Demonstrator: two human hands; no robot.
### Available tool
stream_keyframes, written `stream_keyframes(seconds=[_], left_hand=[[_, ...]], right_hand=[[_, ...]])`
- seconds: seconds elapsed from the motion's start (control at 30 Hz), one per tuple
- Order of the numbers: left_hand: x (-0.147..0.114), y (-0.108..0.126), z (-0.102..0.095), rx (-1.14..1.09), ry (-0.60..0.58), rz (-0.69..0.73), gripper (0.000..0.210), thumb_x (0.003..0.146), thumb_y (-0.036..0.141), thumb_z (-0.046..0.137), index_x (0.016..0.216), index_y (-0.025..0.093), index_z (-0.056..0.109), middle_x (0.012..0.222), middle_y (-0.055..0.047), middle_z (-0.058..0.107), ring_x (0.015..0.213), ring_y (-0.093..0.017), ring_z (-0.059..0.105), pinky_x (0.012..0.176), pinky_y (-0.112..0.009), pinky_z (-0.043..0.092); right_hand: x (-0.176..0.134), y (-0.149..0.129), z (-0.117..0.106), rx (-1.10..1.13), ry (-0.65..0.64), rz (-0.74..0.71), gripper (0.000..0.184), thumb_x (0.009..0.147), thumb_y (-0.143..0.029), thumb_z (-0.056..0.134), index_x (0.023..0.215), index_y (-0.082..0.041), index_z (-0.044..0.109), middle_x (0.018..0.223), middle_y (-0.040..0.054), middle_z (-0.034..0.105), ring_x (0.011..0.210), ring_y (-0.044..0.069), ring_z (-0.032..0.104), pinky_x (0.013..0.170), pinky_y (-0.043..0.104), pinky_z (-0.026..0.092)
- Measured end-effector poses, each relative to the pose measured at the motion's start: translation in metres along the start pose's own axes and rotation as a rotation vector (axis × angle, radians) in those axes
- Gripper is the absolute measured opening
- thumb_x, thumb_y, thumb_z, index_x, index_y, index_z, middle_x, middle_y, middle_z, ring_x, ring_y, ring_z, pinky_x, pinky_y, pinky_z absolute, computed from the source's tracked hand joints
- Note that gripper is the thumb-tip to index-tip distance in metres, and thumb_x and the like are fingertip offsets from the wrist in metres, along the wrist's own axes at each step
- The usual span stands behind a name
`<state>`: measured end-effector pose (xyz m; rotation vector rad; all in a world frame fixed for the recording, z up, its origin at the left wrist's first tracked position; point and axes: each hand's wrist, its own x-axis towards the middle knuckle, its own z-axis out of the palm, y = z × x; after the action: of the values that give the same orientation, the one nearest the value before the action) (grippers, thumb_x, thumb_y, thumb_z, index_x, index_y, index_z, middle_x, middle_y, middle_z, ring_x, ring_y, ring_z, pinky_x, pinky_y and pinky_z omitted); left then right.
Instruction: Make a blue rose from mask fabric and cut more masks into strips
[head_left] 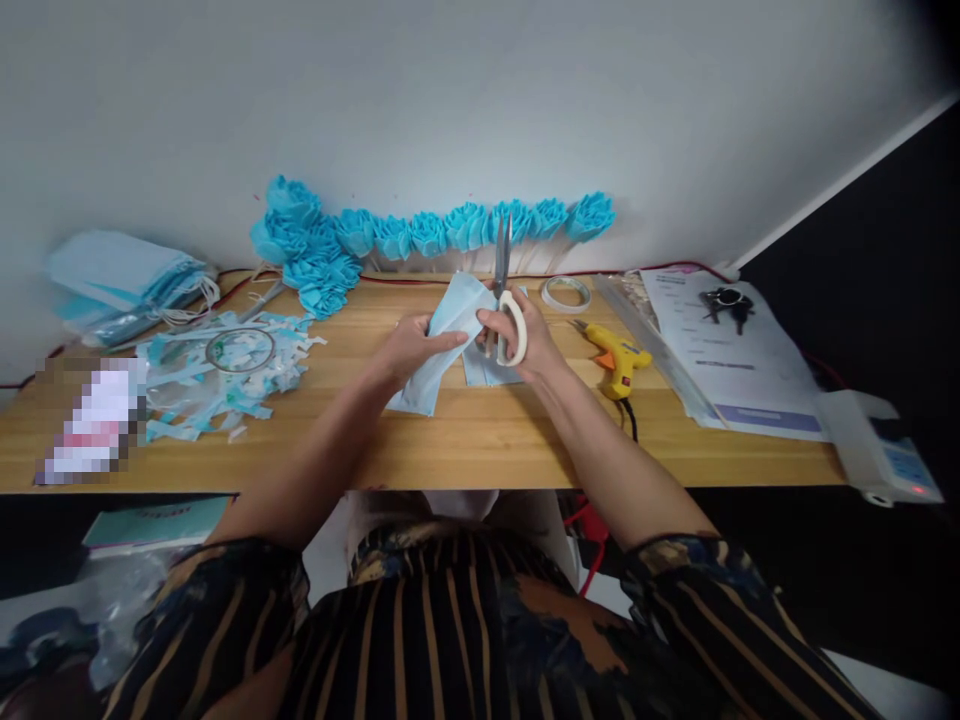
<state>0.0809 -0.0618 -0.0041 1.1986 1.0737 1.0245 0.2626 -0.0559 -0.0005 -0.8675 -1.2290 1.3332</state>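
In the middle of the frame, above the counter (360,440), a pale blue sheet (437,368) hangs aslant between two hands. The left hand (405,352) has it pinched at the left edge, thumb laid flat over the front and the other fingers mostly hidden behind. The right hand (525,325) has its fingers curled around the white-handled scissors (504,280), blades pointing to the top of the frame; its thumb is at the sheet's right edge, though whether it grips there I cannot tell. A second sheet (484,372) lies flat just below, partly covered.

The sheet looks thin, limp and almost weightless, so it should fold and droop easily rather than break; a light pinch close to an edge, with the thumb flat, ought to keep it taut without creasing. The scissors are likely stiff and heavier, best held by the loops. At centre right lies a yellow glue gun (619,362); at left, a heap of cut strips (289,372); along the upper middle, blue flowers (466,227).
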Motion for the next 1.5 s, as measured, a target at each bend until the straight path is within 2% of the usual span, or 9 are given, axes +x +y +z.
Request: stream_keyframes(seconds=[0.2,0.4,0.5,0.7,0.83,0.93,1.13,1.3,1.5], left_hand=[[0.001,0.002,-0.003,-0.040,-0.073,0.001,0.043,0.052,0.042,0.093,0.080,0.015,0.076,0.070,-0.003,0.069,0.061,-0.015,0.059,0.057,-0.026,0.045],[0.000,0.002,-0.001,-0.086,-0.110,0.034,0.043,0.054,0.044,0.092,0.082,0.015,0.076,0.073,-0.004,0.072,0.069,-0.018,0.065,0.066,-0.028,0.051],[0.000,0.002,0.000,-0.091,-0.108,0.049,0.043,0.054,0.046,0.092,0.078,0.015,0.074,0.071,-0.004,0.071,0.071,-0.019,0.066,0.067,-0.028,0.051],[0.003,0.010,-0.010,-0.141,0.118,0.033,0.053,0.048,0.051,0.093,0.078,0.014,0.068,0.061,0.000,0.063,0.056,-0.014,0.057,0.056,-0.027,0.046],[0.008,0.016,-0.020,-0.196,0.265,0.096,0.058,0.045,0.053,0.092,0.078,0.015,0.065,0.057,0.003,0.059,0.053,-0.012,0.055,0.054,-0.024,0.046],[0.010,0.019,-0.025,-0.217,0.298,0.120,0.057,0.044,0.052,0.092,0.077,0.015,0.063,0.056,0.003,0.058,0.054,-0.011,0.055,0.054,-0.023,0.047],[0.008,0.017,-0.027,-0.175,0.216,0.102,0.051,0.048,0.048,0.092,0.077,0.015,0.066,0.062,0.001,0.063,0.057,-0.013,0.059,0.056,-0.024,0.048],[0.008,0.013,-0.028,-0.124,0.104,0.060,0.048,0.050,0.043,0.094,0.080,0.014,0.070,0.069,-0.001,0.067,0.056,-0.012,0.058,0.054,-0.024,0.047],[0.007,0.014,-0.028,-0.084,0.077,0.037,0.046,0.051,0.042,0.093,0.082,0.015,0.071,0.072,-0.002,0.069,0.060,-0.014,0.062,0.057,-0.025,0.048]], right_hand=[[-0.002,0.002,0.005,0.118,-0.035,0.039,0.058,0.062,-0.051,0.088,0.105,-0.024,0.059,0.064,-0.0076,0.058,0.055,0.010,0.057,0.052,0.024,0.049],[-0.007,0.001,0.010,0.095,-0.065,0.126,0.055,0.062,-0.055,0.087,0.092,-0.024,0.053,0.062,-0.0066,0.059,0.055,0.011,0.060,0.050,0.024,0.048],[-0.006,0.001,0.010,0.066,-0.058,0.116,0.058,0.062,-0.056,0.088,0.096,-0.024,0.054,0.063,-0.0067,0.059,0.054,0.011,0.058,0.049,0.023,0.045],[-0.003,-0.008,0.003,-0.042,0.015,0.014,0.054,0.068,-0.062,0.081,0.099,-0.023,0.059,0.071,-0.0050,0.057,0.053,0.008,0.049,0.047,0.023,0.038],[-0.006,-0.019,-0.005,-0.215,-0.112,0.012,0.054,0.073,-0.063,0.077,0.105,-0.022,0.063,0.074,-0.0039,0.056,0.056,0.007,0.047,0.050,0.023,0.038],[-0.009,-0.025,-0.007,-0.346,-0.177,0.094,0.053,0.070,-0.060,0.079,0.103,-0.021,0.065,0.078,-0.0017,0.059,0.063,0.009,0.050,0.053,0.023,0.041],[-0.011,-0.030,-0.004,-0.425,-0.304,0.197,0.049,0.065,-0.056,0.083,0.091,-0.020,0.064,0.077,-0.0006,0.058,0.070,0.012,0.053,0.055,0.023,0.042],[-0.011,-0.026,-0.005,-0.410,-0.331,0.183,0.048,0.072,-0.059,0.077,0.095,-0.018,0.065,0.077,-0.0002,0.058,0.066,0.010,0.051,0.053,0.024,0.041],[-0.011,-0.026,-0.005,-0.371,-0.351,0.194,0.053,0.068,-0.060,0.079,0.096,-0.016,0.066,0.073,-0.0021,0.056,0.058,0.008,0.047,0.049,0.023,0.035]])
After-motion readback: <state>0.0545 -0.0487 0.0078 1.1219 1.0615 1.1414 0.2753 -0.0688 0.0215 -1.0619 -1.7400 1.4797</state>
